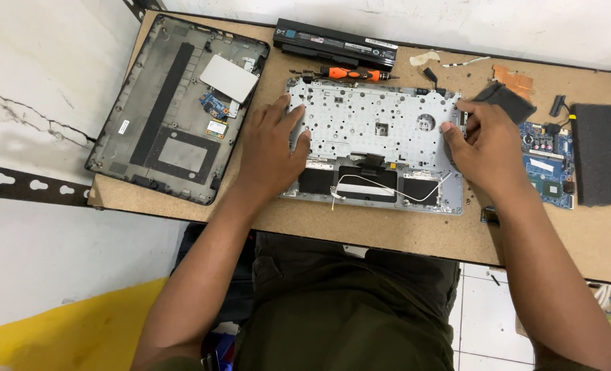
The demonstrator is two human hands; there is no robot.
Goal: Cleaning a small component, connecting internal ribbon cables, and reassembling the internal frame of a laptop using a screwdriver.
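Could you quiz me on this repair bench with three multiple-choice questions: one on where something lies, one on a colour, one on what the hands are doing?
1. Where does the long black battery lie?
A. Along the far edge of the table, beyond the silver keyboard frame
B. On the person's lap
C. Inside the dark bottom cover

2. What colour is the screwdriver handle?
A. Green
B. Orange
C. White

3. How do the hands stand?
A. Both lifted clear of the table
B. One holds the screwdriver
C. Both rest on the keyboard frame, one at each end

Answers:
1 A: the battery sits by the wall, past the frame.
2 B: the handle is orange with a black grip.
3 C: the left hand presses the left end and the right hand the right end.
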